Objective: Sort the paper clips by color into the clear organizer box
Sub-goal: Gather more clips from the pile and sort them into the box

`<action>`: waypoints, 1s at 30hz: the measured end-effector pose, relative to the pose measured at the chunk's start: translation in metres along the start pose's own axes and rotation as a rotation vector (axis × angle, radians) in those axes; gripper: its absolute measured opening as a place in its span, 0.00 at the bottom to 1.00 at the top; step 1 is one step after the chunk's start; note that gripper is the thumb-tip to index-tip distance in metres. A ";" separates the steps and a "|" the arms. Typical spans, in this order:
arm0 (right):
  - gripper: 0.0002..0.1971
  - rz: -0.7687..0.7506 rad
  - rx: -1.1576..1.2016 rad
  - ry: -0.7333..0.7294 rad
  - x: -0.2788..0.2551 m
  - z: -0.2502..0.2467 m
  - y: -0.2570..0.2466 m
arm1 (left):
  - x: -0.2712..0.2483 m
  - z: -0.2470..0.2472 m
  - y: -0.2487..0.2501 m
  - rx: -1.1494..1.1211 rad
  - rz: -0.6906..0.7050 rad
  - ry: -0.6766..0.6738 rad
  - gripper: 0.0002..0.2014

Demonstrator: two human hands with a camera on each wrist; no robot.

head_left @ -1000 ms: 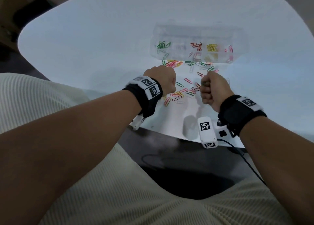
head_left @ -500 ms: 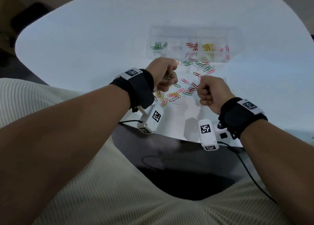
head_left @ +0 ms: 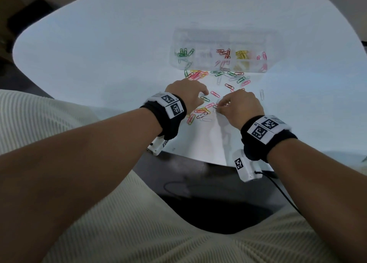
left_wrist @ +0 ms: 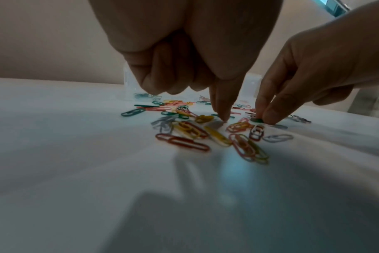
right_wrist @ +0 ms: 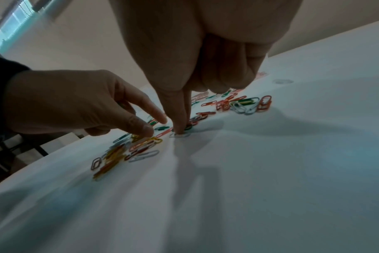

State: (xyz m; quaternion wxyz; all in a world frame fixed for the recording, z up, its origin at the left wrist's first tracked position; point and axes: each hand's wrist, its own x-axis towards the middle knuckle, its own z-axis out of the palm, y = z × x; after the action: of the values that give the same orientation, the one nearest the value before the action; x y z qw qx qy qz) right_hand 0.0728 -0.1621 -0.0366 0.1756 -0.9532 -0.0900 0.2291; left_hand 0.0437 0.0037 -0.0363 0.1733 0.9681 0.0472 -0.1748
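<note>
Both hands are down in the loose pile of paper clips (head_left: 202, 111) on the white table (head_left: 99, 44), and the pick in hand belongs to the right hand (head_left: 241, 105). Its thumb and forefinger come together at a dark green clip (left_wrist: 256, 120) that lies flat on the table, directly under the fingertips (left_wrist: 270, 118); the other fingers are tucked back. Whether the clip is truly pinched or only pressed under the tips I cannot tell, since both wrist views are blurred there. The left hand (head_left: 186, 92) holds nothing: its forefinger points straight down with the tip at the table among the clips, just at nine o'clock of the right hand's pinch, the rest of its fingers loosely curled. The clear organizer box (head_left: 222, 38) stands at twelve o'clock from both hands, well apart from them, with more loose clips scattered along its near wall. Green clips already lie in its far-left compartment (head_left: 185, 53), at about eleven o'clock from the right hand, so the carry would likely run up and across to the left, passing over the left hand, which is the nearer of the two to that compartment.
</note>
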 end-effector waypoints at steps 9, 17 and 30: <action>0.11 -0.091 -0.236 -0.009 -0.002 0.002 -0.010 | -0.002 0.004 0.011 0.148 0.026 0.025 0.10; 0.16 -0.062 -0.259 -0.106 0.012 -0.002 -0.023 | -0.002 -0.015 0.008 -0.093 -0.151 0.012 0.10; 0.13 0.164 0.965 -0.151 0.013 -0.034 -0.021 | -0.002 -0.047 0.004 -0.951 -0.270 -0.040 0.20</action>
State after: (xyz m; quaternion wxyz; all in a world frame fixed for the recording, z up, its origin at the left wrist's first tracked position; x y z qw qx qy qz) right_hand 0.0985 -0.1494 -0.0052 0.5713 -0.7478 0.0894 0.3262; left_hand 0.0577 0.0161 0.0069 0.5726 0.7634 0.2434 -0.1733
